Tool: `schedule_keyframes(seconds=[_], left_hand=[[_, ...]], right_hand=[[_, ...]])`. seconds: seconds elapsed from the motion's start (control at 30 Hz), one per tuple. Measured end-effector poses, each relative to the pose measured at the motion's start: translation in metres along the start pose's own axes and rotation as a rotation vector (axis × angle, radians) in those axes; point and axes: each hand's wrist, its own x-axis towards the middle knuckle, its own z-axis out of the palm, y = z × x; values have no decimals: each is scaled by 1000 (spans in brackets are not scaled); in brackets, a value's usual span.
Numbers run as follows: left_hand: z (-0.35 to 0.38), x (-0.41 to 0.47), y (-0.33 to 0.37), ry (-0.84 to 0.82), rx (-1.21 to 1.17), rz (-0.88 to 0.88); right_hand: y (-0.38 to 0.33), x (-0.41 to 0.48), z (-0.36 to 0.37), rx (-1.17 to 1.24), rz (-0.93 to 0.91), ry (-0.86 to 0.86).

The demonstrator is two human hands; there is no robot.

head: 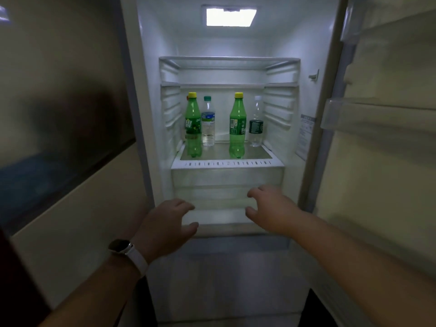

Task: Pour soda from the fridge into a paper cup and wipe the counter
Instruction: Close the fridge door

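The fridge [283, 43] is open, with its door [389, 161] at 3 o'clock. The left hand [165, 223] and the right hand [271, 208] hover at 6 o'clock, fingers loosely spread, holding nothing. On the shelf [226, 164] at 12 o'clock from the hands, two green soda bottles [193, 128] [237, 128] stand upright. Each one has a clear water bottle [208, 123] at its 3 o'clock. A watch [120, 246] is on the left wrist.

Clear shelf with white plastic front trim [226, 164]: smooth, glossy.
On shelf: left green translucent plastic soda bottle [193, 128] and right green translucent plastic soda bottle [237, 128], both glossy, yellow plastic caps.
Further back on shelf: clear plastic bottle with blue label [208, 123], clear plastic bottle with dark green label [256, 125].
Below shelf: frosted translucent plastic drawer [226, 178].
Around shelf: white ribbed plastic fridge liner [171, 109], slight sheen.
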Motion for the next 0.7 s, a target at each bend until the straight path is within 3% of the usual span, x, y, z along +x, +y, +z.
schedule_keyframes(seconds=[0.27,0.4,0.7], left_hand=[[-27,-95,11,-37,-37,128],[-40,-144,26,42,-70,230],[-48,-205,57,17,-153,313]], right_hand=[[-39,-122,2,14,49,34],[-50,-175,-3,24,81,55],[-52,-284,-22,50,227,75]])
